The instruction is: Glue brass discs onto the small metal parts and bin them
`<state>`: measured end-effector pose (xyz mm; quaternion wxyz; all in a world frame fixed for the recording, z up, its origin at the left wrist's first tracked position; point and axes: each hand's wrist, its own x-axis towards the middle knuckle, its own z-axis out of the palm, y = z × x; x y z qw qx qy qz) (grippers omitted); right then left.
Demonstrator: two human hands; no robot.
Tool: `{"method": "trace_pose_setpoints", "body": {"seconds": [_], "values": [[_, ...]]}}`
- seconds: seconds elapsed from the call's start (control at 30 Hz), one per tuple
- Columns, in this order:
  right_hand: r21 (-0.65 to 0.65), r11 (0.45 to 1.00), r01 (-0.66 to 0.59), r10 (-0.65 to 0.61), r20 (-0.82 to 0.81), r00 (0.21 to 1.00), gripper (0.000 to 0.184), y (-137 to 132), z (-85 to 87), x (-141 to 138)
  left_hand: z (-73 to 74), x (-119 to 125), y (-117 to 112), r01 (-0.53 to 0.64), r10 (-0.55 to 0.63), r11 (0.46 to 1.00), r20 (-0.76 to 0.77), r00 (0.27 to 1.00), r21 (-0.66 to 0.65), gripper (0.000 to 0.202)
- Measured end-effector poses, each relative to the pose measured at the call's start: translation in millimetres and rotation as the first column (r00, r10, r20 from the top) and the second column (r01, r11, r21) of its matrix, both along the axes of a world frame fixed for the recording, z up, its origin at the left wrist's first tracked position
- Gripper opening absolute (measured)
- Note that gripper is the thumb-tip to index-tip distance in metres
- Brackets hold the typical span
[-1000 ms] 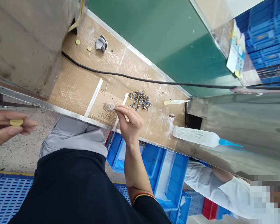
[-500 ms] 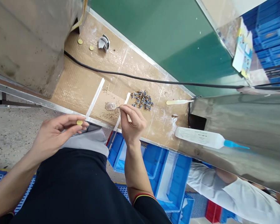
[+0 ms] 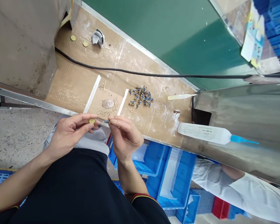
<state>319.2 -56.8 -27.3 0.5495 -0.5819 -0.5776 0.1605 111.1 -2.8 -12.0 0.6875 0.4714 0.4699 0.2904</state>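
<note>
My left hand (image 3: 68,132) pinches a small round yellow disc (image 3: 91,121) between thumb and fingertips, just at the near edge of the cardboard-covered bench (image 3: 72,84). My right hand (image 3: 124,135) is closed on a tiny blue-and-metal part (image 3: 106,121), its tip almost touching the disc. Behind the hands a small clear blob of glue (image 3: 108,104) lies on a cardboard patch between two white strips. A heap of the same small blue parts (image 3: 141,96) sits a little to the right of it.
A white glue bottle (image 3: 206,133) with a blue nozzle lies on the right. A black cable (image 3: 130,73) crosses the bench. Two yellow discs (image 3: 73,38) and crumpled grey tape (image 3: 97,37) lie far left. Blue bins (image 3: 163,174) stand below; another person's white sleeve (image 3: 238,189) is at lower right.
My left hand came in from the left with the disc. My right hand drew back from the glue blob to the bench edge, and the two hands now meet.
</note>
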Motion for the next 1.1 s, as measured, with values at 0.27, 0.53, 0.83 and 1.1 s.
{"method": "trace_pose_setpoints", "body": {"seconds": [0.27, 0.53, 0.83, 1.1], "values": [[-0.003, 1.000, -0.017, 0.017, -0.064, 0.998, 0.027, -0.8, 3.2, -22.6, 6.5, 10.0, -5.1, -0.078, 0.135, 0.955, -0.184, 0.974, 0.286, 0.017], [0.003, 1.000, -0.026, 0.026, -0.014, 1.000, 0.029, -0.5, 1.7, -23.5, 8.4, 7.7, -7.7, -0.042, 0.134, 0.924, -0.220, 0.966, 0.381, 0.014], [0.057, 0.996, -0.061, 0.058, 0.043, 0.997, 0.032, 1.8, 2.1, -22.2, 3.4, 8.0, -9.8, 0.011, 0.166, 0.853, -0.291, 0.942, 0.521, 0.014], [0.148, 0.986, -0.073, 0.052, 0.138, 0.989, 0.049, -0.6, 1.6, -24.2, 1.7, 7.8, -9.2, 0.159, 0.243, 0.556, -0.343, 0.908, 0.816, 0.018]]}}
